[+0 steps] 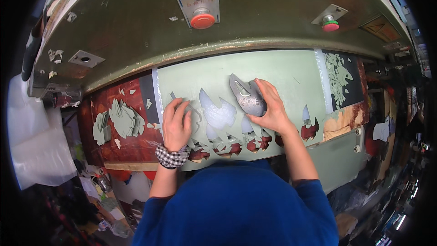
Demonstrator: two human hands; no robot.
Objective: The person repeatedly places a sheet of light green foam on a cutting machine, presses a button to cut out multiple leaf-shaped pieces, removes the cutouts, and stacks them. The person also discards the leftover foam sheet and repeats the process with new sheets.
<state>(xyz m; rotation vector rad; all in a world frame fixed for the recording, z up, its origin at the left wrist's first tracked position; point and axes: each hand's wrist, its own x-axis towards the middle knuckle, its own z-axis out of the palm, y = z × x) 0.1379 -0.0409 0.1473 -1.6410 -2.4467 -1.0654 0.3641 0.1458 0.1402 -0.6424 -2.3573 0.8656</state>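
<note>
My right hand [273, 109] is closed round a grey metal cutting die [247, 95] with a pointed end and an opening in its top. The die is over a wide pale green sheet [273, 66]. My left hand [176, 125], with a checked band at the wrist, is at the sheet's left part. Its fingers are bent and apart, beside a thin cut outline [198, 115]. Between my hands lies a shaped cutout [217, 109] with a whitish, shiny surface showing through it. Along the near edge, several cutouts show a dark red board [311, 132] underneath.
Stacked pale green cut pieces [125, 119] lie on the red board at left. Small scraps [337, 79] cover a dark strip at right. Beyond the sheet stands a green machine beam [136, 23] with a red push button [203, 19] and a second button [330, 24].
</note>
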